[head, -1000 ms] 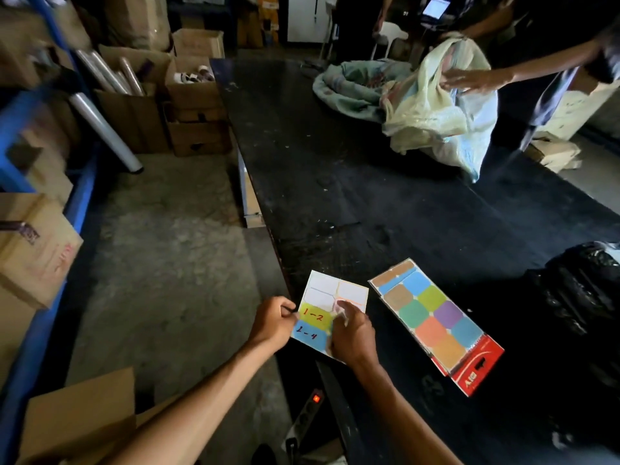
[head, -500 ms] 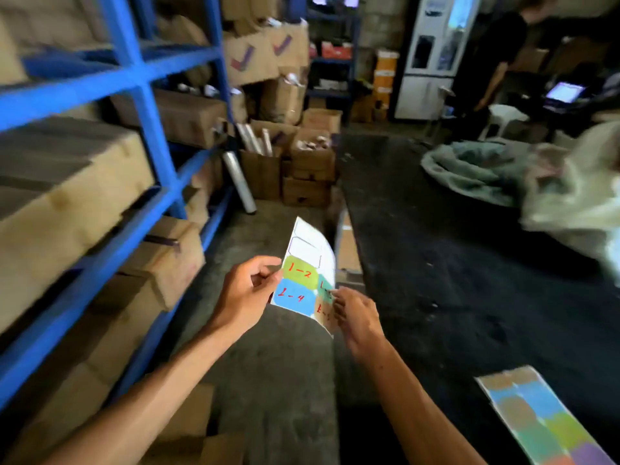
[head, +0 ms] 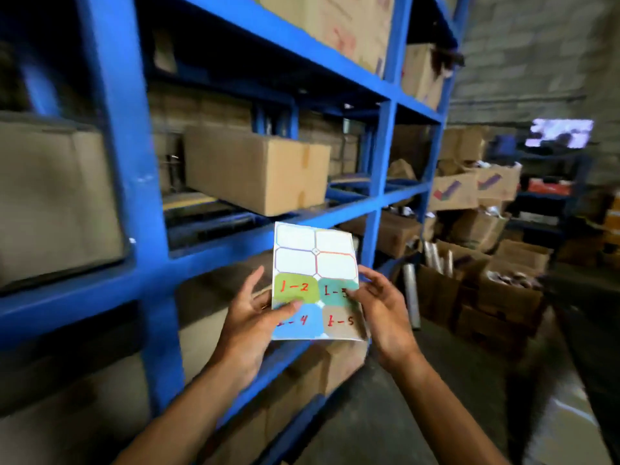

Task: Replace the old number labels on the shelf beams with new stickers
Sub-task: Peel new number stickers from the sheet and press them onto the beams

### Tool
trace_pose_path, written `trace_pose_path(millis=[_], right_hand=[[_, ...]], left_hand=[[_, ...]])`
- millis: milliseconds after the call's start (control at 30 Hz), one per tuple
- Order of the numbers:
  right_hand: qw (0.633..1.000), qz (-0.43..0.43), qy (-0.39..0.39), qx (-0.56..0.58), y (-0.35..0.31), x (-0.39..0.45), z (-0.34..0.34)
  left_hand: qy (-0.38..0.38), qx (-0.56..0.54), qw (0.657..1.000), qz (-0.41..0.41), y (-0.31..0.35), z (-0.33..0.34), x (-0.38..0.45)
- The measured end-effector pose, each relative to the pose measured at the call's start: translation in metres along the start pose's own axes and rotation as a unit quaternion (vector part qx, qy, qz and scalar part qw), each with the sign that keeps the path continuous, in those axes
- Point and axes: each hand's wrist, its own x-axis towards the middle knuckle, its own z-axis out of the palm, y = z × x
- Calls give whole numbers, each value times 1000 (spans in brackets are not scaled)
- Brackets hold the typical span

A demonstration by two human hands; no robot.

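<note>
I hold a sticker sheet (head: pixel 315 263) upright in front of the blue shelf. Its top half shows empty white backing; the lower half carries coloured stickers with red handwritten numbers such as 1-2 and 1-5. My left hand (head: pixel 248 317) pinches the sheet's lower left, thumb on the front. My right hand (head: pixel 382 307) holds the right edge, its thumb on the teal sticker. A blue shelf beam (head: pixel 214 253) runs just behind the sheet. No old label on the beams is plain in this blurred view.
The blue rack's upright (head: pixel 127 162) stands close on the left, with cardboard boxes (head: pixel 258 172) on its levels. More boxes (head: pixel 496 283) and film rolls (head: pixel 411 290) crowd the floor to the right. Bare concrete floor (head: pixel 402 414) lies below my right arm.
I have turned from the black table to the blue shelf and lifted the sticker sheet off the table. Both hands still hold it, raised now before the beam.
</note>
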Motion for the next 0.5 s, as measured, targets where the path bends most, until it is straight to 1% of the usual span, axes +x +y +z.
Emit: trace_pose_path(millis=[67,100,167,200,267,367,433,500], right_hand=[[994,-74,-22,-81,-12,1,35],[981,-128,-18,-146,-18,0,51],[930,-249,-21,-270,-27,-6,86],[907,-288,-34,-307,-31,-11,105],[875,-325,-44,-357,-38,-21,135],[827,-382,-22,-412,-42,-35,174],[821,-401,-40,-405,-43,-43,193],[824,-404,-67,-391,-45,-49,211]], left_hand=[[-9,27,999,33,26,-24,2],[-8,38,998,50,36,-33,2],[1,45,996,78,57,-56,1],[6,43,995,86,67,-67,1],[13,32,995,95,85,-83,0],[23,23,994,107,108,-109,-1],[26,29,992,123,121,-122,-3],[32,38,988,143,132,-135,-5]])
